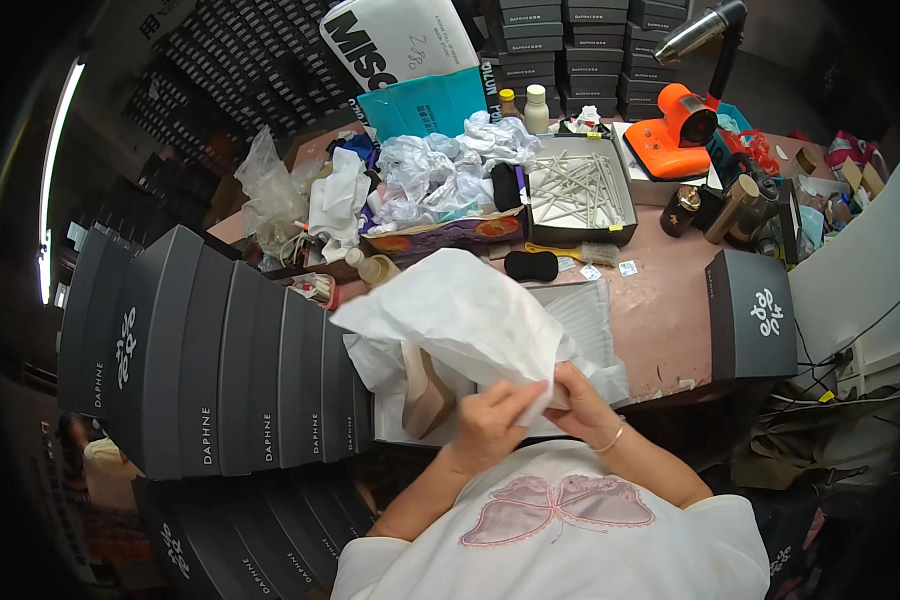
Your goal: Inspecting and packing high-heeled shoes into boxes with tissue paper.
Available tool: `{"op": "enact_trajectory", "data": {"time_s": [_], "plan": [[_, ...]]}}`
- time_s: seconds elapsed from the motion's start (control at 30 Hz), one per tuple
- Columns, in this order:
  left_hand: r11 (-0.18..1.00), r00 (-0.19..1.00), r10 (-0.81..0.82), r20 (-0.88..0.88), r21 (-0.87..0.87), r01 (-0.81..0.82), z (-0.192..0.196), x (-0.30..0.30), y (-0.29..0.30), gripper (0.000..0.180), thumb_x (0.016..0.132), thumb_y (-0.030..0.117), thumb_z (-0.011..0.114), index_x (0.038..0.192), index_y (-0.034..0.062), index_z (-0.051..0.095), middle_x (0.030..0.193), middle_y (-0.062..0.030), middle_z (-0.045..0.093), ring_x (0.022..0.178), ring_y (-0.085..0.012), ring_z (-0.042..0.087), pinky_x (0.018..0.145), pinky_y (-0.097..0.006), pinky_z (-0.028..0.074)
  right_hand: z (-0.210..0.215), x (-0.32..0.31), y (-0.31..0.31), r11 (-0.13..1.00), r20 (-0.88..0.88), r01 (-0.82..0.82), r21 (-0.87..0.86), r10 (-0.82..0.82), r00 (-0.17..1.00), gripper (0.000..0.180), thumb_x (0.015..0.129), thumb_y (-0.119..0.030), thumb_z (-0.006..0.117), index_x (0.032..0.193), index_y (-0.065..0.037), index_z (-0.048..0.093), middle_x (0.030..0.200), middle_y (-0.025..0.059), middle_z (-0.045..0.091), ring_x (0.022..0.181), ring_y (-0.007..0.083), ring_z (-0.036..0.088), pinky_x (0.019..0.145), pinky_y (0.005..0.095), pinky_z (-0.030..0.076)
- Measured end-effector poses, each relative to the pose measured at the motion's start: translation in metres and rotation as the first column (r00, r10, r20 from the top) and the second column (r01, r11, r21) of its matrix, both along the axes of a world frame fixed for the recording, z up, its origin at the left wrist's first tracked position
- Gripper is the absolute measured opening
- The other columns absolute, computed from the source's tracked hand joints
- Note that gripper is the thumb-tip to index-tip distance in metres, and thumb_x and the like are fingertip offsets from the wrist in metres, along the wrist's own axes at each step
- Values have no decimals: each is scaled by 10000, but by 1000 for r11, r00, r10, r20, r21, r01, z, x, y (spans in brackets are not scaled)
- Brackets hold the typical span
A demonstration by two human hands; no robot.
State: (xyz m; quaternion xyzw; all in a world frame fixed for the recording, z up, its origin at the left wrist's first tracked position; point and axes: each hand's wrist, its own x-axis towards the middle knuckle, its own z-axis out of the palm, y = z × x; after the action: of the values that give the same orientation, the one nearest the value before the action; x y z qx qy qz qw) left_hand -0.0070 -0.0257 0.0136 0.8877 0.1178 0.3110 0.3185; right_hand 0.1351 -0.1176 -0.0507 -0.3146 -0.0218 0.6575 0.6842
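My left hand (492,424) is closed, pinching the near edge of a thin white wrapping sheet (460,305). Beside it, my right hand (584,404) grips the same sheet close to its corner, and a bracelet shows on that wrist. The raised sheet billows over an open shoebox in front of me. Under its left side a beige shoe (425,392) shows in part, lying on more white paper (370,362). At the box's right end lies white ribbed foam padding (582,315). The rest of the box's contents is hidden by the sheet.
Dark grey shoeboxes (185,350) stand in a row at left; another (755,315) is at right. Behind are a carton of crumpled paper (440,235), a box of white sticks (580,190), a yellow-handled brush (570,252), a black sponge (531,266) and an orange heat-gun stand (670,140).
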Motion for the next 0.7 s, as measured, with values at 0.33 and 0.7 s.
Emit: {"op": "enact_trajectory", "data": {"time_s": [0.33,0.7], "plan": [[954,987,-120,106,-263,144,-30,16,-34,535,666,-148,599,1148,75,666,703,-83,520,593,-199,531,542,-272,423,2,13,40,982,920,32,184,-161,-358,448,893,-258,560,1295,-93,453,1121,103,584,966,260,600,814,380,481],[900,956,-288,-61,-359,249,-41,24,-60,420,847,50,642,1259,39,561,822,-129,593,749,-236,617,680,-291,485,2,19,51,981,788,9,193,-150,-598,395,891,-233,552,1251,-77,505,1112,119,593,999,279,589,854,393,464]]}}
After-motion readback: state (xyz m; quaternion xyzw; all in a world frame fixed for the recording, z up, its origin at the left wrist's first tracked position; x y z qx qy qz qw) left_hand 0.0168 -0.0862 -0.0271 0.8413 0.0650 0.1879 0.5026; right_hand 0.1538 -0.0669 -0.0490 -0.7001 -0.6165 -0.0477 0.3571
